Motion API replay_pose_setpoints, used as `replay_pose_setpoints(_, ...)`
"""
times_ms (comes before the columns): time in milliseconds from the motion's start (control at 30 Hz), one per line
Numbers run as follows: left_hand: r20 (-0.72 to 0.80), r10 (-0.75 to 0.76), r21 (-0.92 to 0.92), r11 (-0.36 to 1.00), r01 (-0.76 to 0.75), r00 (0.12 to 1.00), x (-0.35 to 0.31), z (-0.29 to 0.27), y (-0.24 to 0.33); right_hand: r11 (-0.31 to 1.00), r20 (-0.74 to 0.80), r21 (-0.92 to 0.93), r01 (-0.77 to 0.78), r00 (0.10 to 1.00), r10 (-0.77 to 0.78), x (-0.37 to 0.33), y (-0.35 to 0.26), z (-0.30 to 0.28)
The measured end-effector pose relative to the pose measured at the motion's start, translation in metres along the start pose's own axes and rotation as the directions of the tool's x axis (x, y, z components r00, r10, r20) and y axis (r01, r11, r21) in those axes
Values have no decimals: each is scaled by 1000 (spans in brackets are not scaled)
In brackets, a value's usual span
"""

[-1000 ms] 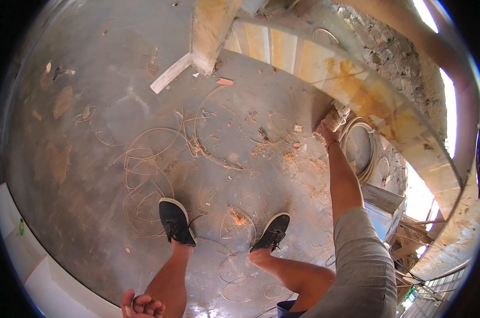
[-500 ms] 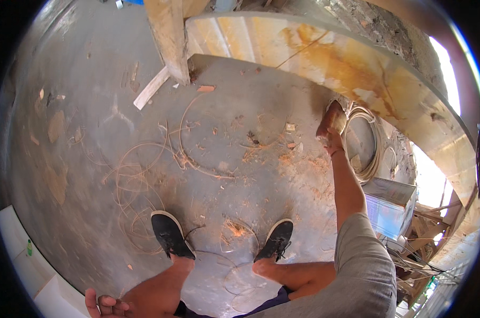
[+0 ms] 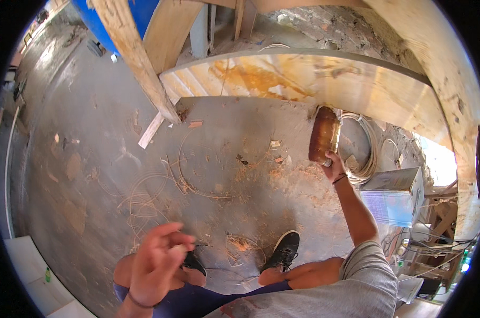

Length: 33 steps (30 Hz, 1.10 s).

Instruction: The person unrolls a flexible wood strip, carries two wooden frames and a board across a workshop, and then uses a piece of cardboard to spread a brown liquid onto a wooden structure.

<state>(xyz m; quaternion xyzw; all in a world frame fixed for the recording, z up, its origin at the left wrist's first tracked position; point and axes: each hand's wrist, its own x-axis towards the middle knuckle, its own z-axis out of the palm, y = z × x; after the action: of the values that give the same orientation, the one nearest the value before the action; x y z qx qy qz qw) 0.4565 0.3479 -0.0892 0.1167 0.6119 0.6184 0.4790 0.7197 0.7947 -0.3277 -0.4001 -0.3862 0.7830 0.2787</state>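
My right hand (image 3: 332, 168) reaches forward with its arm stretched out and its fingers wrapped round the near end of a brown, bottle-shaped container (image 3: 323, 135). The container shines and its far end lies close to the lower edge of a long, stained, yellowish board (image 3: 298, 79). Whether it touches the board I cannot tell. My left hand (image 3: 163, 262) is raised in front of my left leg, with loosely bent fingers held apart and nothing visible in them. It looks slightly blurred.
Right of the container lies a coil of pale hose or cable (image 3: 375, 148), with a cardboard box (image 3: 393, 196) nearer me. A wooden post (image 3: 139, 61) stands by the board's left end, next to a blue barrel-like thing (image 3: 112, 24). Loose wire (image 3: 144, 196) and sawdust litter the concrete floor.
My left hand has risen from the lower left edge toward the middle. The container in my right hand now shows more of its brown side. My view has tilted up.
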Motion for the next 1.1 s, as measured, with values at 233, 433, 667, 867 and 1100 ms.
replay_pose_setpoints(233, 286, -117, 625, 775, -93, 951, 90, 51, -20, 985, 161, 115, -128, 981, 108, -68, 52, 63)
replay_pose_setpoints(433, 238, -17, 638, 757, -143, 971, 129, 40, -77, 977, 351, -16, -211, 914, 203, -130, 75, 102)
replay_pose_setpoints(667, -49, -244, 677, 705, 212, 969, 135, 39, -86, 943, 508, -248, -222, 799, 322, -155, 114, 125)
replay_pose_setpoints(867, -85, -71, 356, 929, 97, 994, 132, 43, -85, 816, 507, -557, 155, 842, 186, -166, 119, 168)
replay_pose_setpoints(1100, -281, 75, 178, 984, -25, 957, 140, 39, -75, 484, 539, -720, 497, 840, -61, -185, 112, 217)
